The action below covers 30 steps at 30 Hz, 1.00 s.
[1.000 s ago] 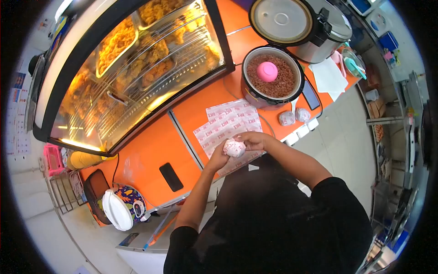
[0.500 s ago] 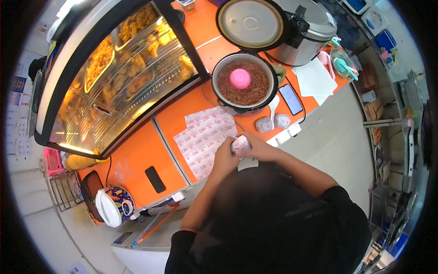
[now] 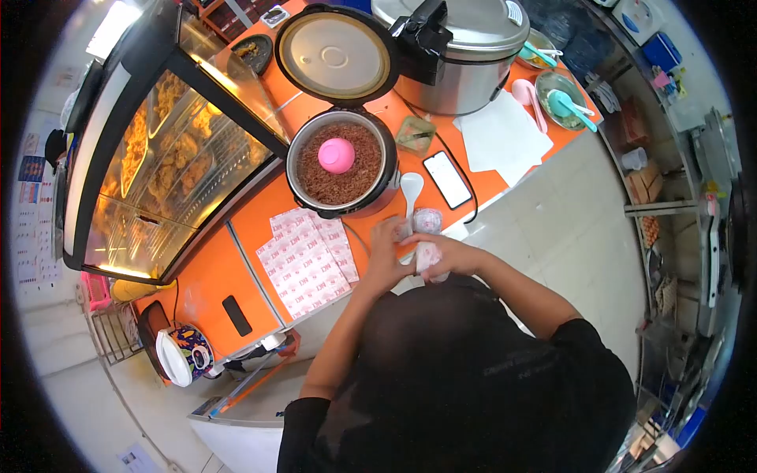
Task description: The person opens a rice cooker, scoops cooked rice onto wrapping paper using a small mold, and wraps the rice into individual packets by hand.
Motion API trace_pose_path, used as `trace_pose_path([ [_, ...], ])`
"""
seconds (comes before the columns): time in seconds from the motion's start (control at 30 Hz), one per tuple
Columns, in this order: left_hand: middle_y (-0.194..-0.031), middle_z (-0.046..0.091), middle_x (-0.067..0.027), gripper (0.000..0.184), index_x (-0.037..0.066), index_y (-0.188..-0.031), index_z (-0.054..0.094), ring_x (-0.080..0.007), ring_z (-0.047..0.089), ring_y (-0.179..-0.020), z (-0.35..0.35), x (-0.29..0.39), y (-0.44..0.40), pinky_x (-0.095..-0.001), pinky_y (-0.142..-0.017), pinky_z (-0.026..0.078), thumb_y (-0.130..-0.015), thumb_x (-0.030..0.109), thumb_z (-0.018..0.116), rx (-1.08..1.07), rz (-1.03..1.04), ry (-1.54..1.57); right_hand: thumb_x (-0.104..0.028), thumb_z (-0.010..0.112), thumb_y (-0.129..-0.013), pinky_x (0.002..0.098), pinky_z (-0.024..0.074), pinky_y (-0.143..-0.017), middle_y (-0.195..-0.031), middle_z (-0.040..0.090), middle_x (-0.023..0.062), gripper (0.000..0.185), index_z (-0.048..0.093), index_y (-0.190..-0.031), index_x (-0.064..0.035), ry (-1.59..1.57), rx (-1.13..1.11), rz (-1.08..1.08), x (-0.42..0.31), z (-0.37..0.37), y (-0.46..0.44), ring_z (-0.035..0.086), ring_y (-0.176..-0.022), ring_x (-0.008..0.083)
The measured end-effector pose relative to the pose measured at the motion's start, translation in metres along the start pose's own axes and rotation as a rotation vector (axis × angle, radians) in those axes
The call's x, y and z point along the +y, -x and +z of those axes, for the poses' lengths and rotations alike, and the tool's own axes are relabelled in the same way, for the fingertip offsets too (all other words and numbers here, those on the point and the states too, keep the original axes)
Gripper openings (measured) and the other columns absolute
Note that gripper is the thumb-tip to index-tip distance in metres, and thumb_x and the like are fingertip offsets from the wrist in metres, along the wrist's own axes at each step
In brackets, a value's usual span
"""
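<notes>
In my right hand [image 3: 451, 256] is a paper-wrapped ball [image 3: 428, 258], held near the counter's front edge. My left hand [image 3: 385, 252] reaches to another wrapped ball [image 3: 400, 229], partly covered by its fingers; whether they grip it is hard to tell. A third wrapped ball [image 3: 427, 221] sits just right of it, beside a white spoon [image 3: 411, 193]. Printed wrapping sheets [image 3: 303, 264] lie flat to the left of my hands. Behind them stands an open pot of reddish-brown rice [image 3: 335, 188] with a pink bowl [image 3: 337, 155] on the rice.
A lit glass cabinet [image 3: 169, 158] of fried food stands at left. A lit phone [image 3: 447, 180] and white sheets [image 3: 505, 138] lie right of the pot. Behind is a closed steel cooker [image 3: 465, 75]. A black phone [image 3: 236, 315] lies at the left front.
The view has shifted rightward along the counter. My left hand has left the held ball and moved to one of the two resting balls. My right hand keeps its ball.
</notes>
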<state>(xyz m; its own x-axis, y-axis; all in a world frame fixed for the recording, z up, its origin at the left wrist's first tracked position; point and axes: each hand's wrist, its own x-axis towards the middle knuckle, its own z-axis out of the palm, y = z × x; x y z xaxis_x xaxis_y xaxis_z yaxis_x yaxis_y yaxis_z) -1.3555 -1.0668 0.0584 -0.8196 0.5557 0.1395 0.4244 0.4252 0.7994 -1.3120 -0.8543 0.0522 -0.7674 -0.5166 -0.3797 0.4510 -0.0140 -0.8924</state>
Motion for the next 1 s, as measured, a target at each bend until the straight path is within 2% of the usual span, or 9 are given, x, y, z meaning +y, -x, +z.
trace_pose_path([
  [0.07, -0.128, 0.050, -0.0170, 0.077, 0.004, -0.137, 0.046, -0.0320, 0.052, -0.117, 0.016, 0.005, -0.008, -0.0436, -0.100, 0.045, -0.074, 0.015, 0.089, 0.031, -0.061, -0.010, -0.017, 0.086, -0.078, 0.0363, 0.0526, -0.094, -0.120, 0.058, 0.0109, 0.085, 0.040, -0.148, -0.0076, -0.123, 0.186, 0.055, 0.034, -0.020, 0.003, 0.059, -0.113, 0.0207],
  [0.17, -0.130, 0.050, -0.0131, 0.074, 0.005, -0.143, 0.044, -0.0273, 0.051, -0.114, 0.036, -0.022, -0.001, -0.0406, -0.099, 0.044, -0.083, 0.020, 0.084, 0.097, -0.135, 0.119, -0.018, 0.080, -0.083, 0.0376, 0.0528, -0.095, -0.124, 0.055, 0.0149, 0.079, 0.036, -0.147, -0.0042, -0.158, 0.791, 0.276, 0.048, -0.042, 0.011, 0.059, -0.116, 0.0244],
  [0.27, -0.127, 0.052, -0.0142, 0.063, 0.004, -0.138, 0.048, -0.0272, 0.052, -0.111, 0.028, -0.026, 0.018, -0.0403, -0.094, 0.046, -0.086, 0.016, 0.081, 0.127, -0.337, 0.128, -0.014, 0.075, -0.083, 0.0443, 0.0493, -0.100, -0.121, 0.059, 0.0217, 0.075, 0.034, -0.144, 0.0002, -0.517, 0.927, 0.230, 0.106, -0.067, -0.009, 0.061, -0.116, 0.0292],
  [0.4, -0.125, 0.052, -0.0093, 0.059, 0.007, -0.139, 0.049, -0.0199, 0.050, -0.104, 0.024, -0.051, 0.061, -0.0355, -0.087, 0.047, -0.089, 0.016, 0.078, 0.186, -0.463, 0.123, -0.012, 0.070, -0.088, 0.0482, 0.0453, -0.104, -0.128, 0.056, 0.0276, 0.071, 0.031, -0.145, 0.0026, 0.130, 1.070, -0.074, 0.176, -0.054, -0.049, 0.060, -0.118, 0.0370],
  [0.5, -0.125, 0.054, -0.0056, 0.055, 0.009, -0.139, 0.049, -0.0161, 0.051, -0.103, 0.022, -0.058, 0.089, -0.0313, -0.081, 0.046, -0.092, 0.017, 0.077, 0.246, -0.537, 0.157, -0.013, 0.070, -0.090, 0.0483, 0.0459, -0.103, -0.128, 0.056, 0.0269, 0.067, 0.034, -0.144, 0.0029, 0.261, 1.067, -0.032, 0.179, -0.045, -0.063, 0.059, -0.117, 0.0388],
  [0.67, -0.124, 0.054, -0.0037, 0.050, 0.009, -0.136, 0.052, -0.0149, 0.053, -0.100, 0.025, -0.062, 0.120, -0.0286, -0.077, 0.046, -0.093, 0.016, 0.076, 0.356, -0.666, 0.205, -0.025, 0.079, -0.087, 0.0486, 0.0438, -0.101, -0.122, 0.051, 0.0242, 0.057, 0.054, -0.132, 0.0010, 0.574, 0.967, -0.202, 0.140, -0.031, -0.060, 0.050, -0.118, 0.0404],
  [0.8, -0.122, 0.055, -0.0024, 0.048, 0.010, -0.135, 0.052, -0.0134, 0.055, -0.099, 0.024, -0.066, 0.129, -0.0281, -0.075, 0.046, -0.094, 0.014, 0.075, 0.399, -0.644, 0.240, -0.036, 0.072, -0.089, 0.0527, 0.0431, -0.095, -0.125, 0.053, 0.0227, 0.064, 0.055, -0.139, -0.0003, 1.035, 0.905, 0.046, 0.121, -0.036, -0.057, 0.051, -0.116, 0.0385],
  [0.9, -0.123, 0.056, -0.0026, 0.047, 0.010, -0.135, 0.052, -0.0134, 0.056, -0.097, 0.013, -0.065, 0.132, -0.0281, -0.074, 0.046, -0.094, 0.013, 0.074, 0.445, -0.650, 0.222, -0.030, 0.070, -0.090, 0.0536, 0.0428, -0.095, -0.126, 0.054, 0.0209, 0.057, 0.056, -0.136, 0.0006, 1.060, 0.956, 0.167, 0.109, -0.041, -0.063, 0.051, -0.117, 0.0384],
  [1.0, -0.123, 0.057, -0.0031, 0.045, 0.010, -0.134, 0.053, -0.0135, 0.057, -0.096, 0.003, -0.069, 0.141, -0.0279, -0.072, 0.046, -0.094, 0.013, 0.074, 0.526, -0.674, 0.261, -0.017, 0.066, -0.092, 0.0514, 0.0438, -0.096, -0.120, 0.059, 0.0220, 0.042, 0.057, -0.130, 0.0009, 1.003, 0.998, -0.399, 0.051, -0.042, -0.072, 0.054, -0.113, 0.0401],
])
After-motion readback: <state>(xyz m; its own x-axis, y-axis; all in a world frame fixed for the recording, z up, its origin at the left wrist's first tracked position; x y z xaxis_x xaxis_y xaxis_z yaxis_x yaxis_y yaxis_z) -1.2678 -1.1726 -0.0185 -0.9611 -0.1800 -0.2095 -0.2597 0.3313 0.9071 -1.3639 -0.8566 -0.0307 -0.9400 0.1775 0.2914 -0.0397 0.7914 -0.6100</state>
